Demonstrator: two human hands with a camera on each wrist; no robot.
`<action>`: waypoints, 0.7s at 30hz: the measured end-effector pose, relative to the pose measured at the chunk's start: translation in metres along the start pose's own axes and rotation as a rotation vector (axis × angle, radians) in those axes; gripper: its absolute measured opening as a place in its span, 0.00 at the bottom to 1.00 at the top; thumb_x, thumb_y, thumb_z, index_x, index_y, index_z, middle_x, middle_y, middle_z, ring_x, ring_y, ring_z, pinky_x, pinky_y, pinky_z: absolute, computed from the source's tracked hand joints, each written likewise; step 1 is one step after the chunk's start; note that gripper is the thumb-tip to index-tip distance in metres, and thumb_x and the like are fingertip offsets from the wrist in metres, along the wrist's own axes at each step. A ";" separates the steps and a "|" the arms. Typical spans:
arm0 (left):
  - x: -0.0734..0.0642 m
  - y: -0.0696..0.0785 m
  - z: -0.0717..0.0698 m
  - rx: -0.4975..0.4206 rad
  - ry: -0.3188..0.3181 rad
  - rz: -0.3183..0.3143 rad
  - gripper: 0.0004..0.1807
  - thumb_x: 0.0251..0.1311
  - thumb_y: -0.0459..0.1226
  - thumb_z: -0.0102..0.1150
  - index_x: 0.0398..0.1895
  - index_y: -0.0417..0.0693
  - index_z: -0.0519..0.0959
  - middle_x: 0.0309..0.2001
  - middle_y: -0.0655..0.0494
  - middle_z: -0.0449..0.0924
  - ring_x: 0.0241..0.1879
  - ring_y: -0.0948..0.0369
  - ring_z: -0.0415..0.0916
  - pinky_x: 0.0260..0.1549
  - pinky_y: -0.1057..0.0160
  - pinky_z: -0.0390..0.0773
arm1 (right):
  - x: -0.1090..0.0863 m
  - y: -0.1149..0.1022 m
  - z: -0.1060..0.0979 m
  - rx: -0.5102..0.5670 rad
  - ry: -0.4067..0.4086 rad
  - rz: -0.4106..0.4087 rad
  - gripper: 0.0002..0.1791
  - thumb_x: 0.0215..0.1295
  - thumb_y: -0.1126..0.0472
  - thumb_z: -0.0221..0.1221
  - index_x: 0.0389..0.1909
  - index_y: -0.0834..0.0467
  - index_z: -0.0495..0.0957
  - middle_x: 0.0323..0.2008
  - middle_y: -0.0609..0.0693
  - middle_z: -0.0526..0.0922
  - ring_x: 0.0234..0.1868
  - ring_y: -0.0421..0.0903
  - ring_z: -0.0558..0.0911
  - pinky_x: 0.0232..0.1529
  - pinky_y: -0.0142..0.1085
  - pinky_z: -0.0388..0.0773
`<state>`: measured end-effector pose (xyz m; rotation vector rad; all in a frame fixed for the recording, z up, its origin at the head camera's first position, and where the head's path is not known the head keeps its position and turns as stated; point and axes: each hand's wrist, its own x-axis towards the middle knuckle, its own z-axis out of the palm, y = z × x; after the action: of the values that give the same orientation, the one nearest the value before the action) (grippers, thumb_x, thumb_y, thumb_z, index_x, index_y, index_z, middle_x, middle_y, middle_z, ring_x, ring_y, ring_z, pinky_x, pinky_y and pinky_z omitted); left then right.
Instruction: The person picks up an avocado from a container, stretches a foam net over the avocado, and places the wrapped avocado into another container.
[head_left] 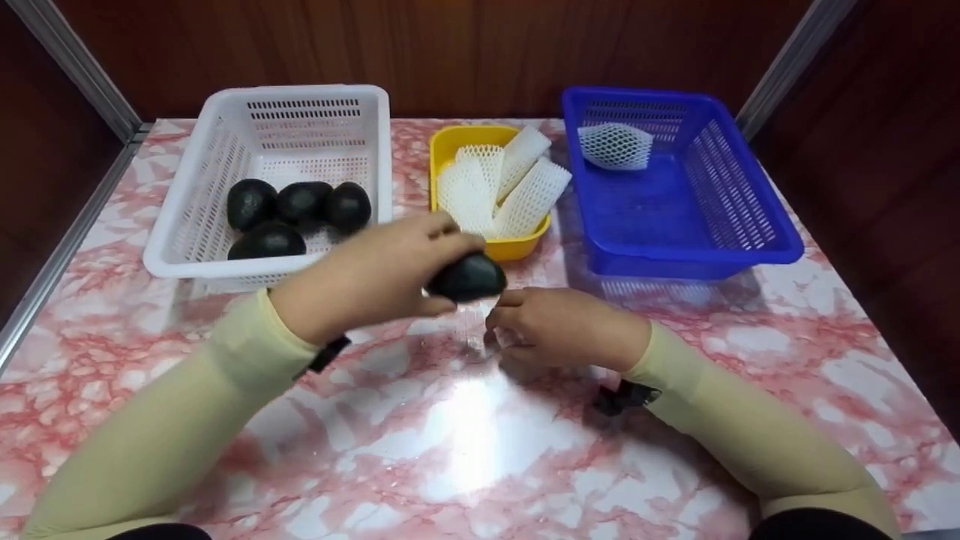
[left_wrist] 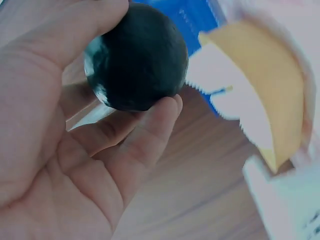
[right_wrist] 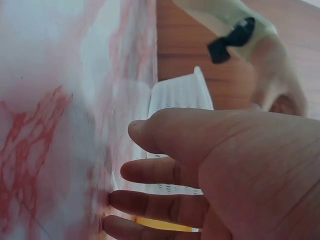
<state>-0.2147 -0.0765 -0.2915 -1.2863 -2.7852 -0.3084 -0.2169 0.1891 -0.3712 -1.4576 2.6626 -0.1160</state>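
Note:
A dark green avocado is gripped by my left hand, held above the table in front of the yellow basket. In the left wrist view, the thumb and fingers curl round the avocado. My right hand is low over the table just right of it, holding nothing. Its fingers are relaxed and slightly bent in the right wrist view. Several more avocados lie in the white basket on the left. White foam net sleeves fill the yellow basket.
On the right stands a blue basket with one net-covered item in its back left corner. All three baskets stand in a row on the marbled red and white table. A wooden panel rises behind them.

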 end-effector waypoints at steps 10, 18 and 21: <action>-0.005 0.014 0.038 -0.059 -0.076 -0.019 0.37 0.62 0.50 0.80 0.73 0.57 0.76 0.55 0.49 0.80 0.48 0.50 0.84 0.53 0.46 0.86 | -0.005 0.009 -0.006 -0.021 -0.004 0.106 0.19 0.67 0.52 0.72 0.55 0.55 0.85 0.49 0.53 0.88 0.39 0.52 0.88 0.37 0.47 0.87; 0.003 0.018 0.062 -0.116 -0.192 -0.037 0.34 0.64 0.50 0.77 0.70 0.53 0.76 0.59 0.48 0.79 0.49 0.49 0.84 0.55 0.46 0.86 | -0.006 0.012 -0.007 -0.055 -0.047 0.169 0.14 0.70 0.58 0.72 0.53 0.55 0.85 0.51 0.55 0.87 0.45 0.55 0.88 0.44 0.49 0.89; 0.004 0.017 0.069 -0.111 -0.213 -0.043 0.33 0.64 0.51 0.77 0.68 0.52 0.77 0.57 0.48 0.79 0.48 0.50 0.84 0.53 0.46 0.86 | -0.005 0.012 -0.007 -0.060 -0.060 0.169 0.13 0.71 0.60 0.71 0.53 0.54 0.85 0.51 0.54 0.87 0.45 0.55 0.88 0.43 0.49 0.89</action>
<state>-0.2021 -0.0480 -0.3558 -1.3591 -3.0153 -0.3530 -0.2251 0.2004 -0.3653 -1.2232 2.7476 0.0221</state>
